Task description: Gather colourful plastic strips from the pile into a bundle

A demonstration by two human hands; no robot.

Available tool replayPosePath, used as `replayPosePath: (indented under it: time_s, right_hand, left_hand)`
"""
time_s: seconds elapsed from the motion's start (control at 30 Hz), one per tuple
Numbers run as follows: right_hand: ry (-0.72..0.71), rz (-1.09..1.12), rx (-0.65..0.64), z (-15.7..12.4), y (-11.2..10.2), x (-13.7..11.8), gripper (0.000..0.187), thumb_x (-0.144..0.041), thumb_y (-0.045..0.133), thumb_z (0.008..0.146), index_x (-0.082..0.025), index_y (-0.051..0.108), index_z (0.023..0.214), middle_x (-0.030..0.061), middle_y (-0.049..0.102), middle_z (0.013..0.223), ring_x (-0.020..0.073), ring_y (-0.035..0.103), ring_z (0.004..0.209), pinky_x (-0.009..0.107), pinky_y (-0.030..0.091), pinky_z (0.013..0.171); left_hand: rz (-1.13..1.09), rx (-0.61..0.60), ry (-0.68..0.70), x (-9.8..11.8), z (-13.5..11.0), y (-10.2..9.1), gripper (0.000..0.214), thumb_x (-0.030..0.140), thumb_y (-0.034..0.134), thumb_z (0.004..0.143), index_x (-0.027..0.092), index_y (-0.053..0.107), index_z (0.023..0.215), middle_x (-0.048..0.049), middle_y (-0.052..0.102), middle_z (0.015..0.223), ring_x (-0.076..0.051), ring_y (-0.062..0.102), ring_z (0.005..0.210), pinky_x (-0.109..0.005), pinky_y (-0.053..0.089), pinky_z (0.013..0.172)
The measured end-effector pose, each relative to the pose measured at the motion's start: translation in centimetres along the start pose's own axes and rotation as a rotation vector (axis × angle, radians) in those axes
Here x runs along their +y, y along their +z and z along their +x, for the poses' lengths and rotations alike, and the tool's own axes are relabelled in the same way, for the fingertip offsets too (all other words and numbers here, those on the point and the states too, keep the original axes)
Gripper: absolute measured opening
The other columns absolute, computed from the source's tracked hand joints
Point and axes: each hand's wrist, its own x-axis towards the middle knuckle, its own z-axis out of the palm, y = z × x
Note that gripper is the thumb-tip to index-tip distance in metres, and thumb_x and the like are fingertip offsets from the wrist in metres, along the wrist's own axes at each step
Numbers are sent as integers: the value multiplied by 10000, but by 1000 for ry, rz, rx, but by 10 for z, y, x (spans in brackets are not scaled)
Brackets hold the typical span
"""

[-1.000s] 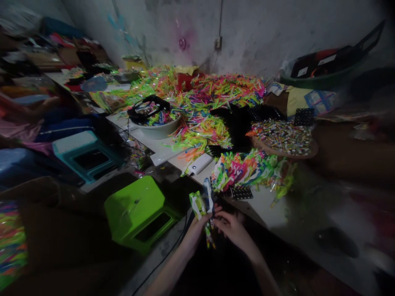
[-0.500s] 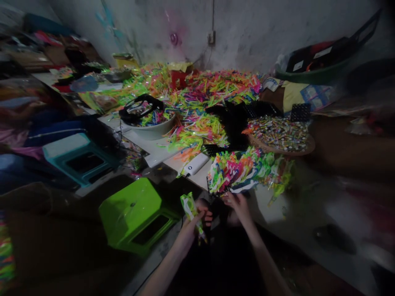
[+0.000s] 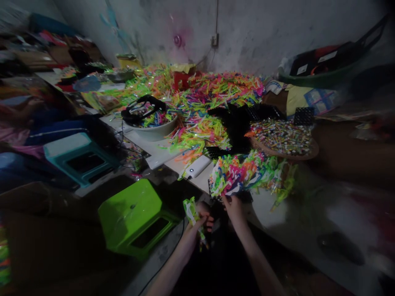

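Observation:
My left hand (image 3: 200, 224) is closed around a bundle of yellow-green and white plastic strips (image 3: 191, 211), whose narrow ends stick out below the fist. My right hand (image 3: 234, 207) reaches to the near edge of a black holed tray (image 3: 247, 196). Its thumb and fingertips are pinched together at the hanging ends of the colourful plastic strips (image 3: 237, 176) on that tray; what exactly sits between them is too small and dark to make out. The strips are pink, white, green, orange and blue.
A white power bank (image 3: 198, 166) lies left of the tray. Behind are a shallow basket (image 3: 314, 150) of small pieces, a white basin (image 3: 154, 132) and a heap of bright strips (image 3: 228, 88). Green (image 3: 132, 205) and teal stools (image 3: 69, 146) stand left, near a seated person.
My right hand has shifted slightly left along the tray's near edge, uncovering more of the black tray. The left hand keeps its bundle. The whole view has moved a little.

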Motion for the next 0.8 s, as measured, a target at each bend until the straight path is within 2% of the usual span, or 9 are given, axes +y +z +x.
replayPosePath:
  time_s: [0.27,0.47,0.6,0.8]
  right_hand:
    - [-65,-142,10,-3,-3,-7,333,-453,485,823,-160,644,801,102,667,696,197,639,646,234,431,552]
    - [-27,-369,-62,-3,-9,-26,300,-355,467,872,-118,648,836,115,680,744,177,643,659,213,397,571]
    - [-4,-506,-94,1,-10,-39,284,-336,477,874,-121,661,851,134,690,833,193,646,751,217,384,597]
    - [9,-507,-92,10,-2,-40,275,-307,476,864,-108,664,840,156,688,805,233,644,770,250,396,621]
  left_hand:
    - [-45,-46,18,-9,3,-5,254,247,718,669,125,604,860,-58,669,760,-151,618,651,-252,479,587]
    - [-46,-25,23,-7,-1,-8,273,262,720,663,120,602,864,-48,670,755,-136,611,642,-235,473,569]
    - [-45,-21,18,-7,0,-9,287,266,720,664,115,596,875,-54,674,758,-131,611,639,-225,473,556]
    - [-47,-10,25,-5,1,-6,275,254,717,666,120,596,873,-49,669,749,-121,606,616,-220,476,554]
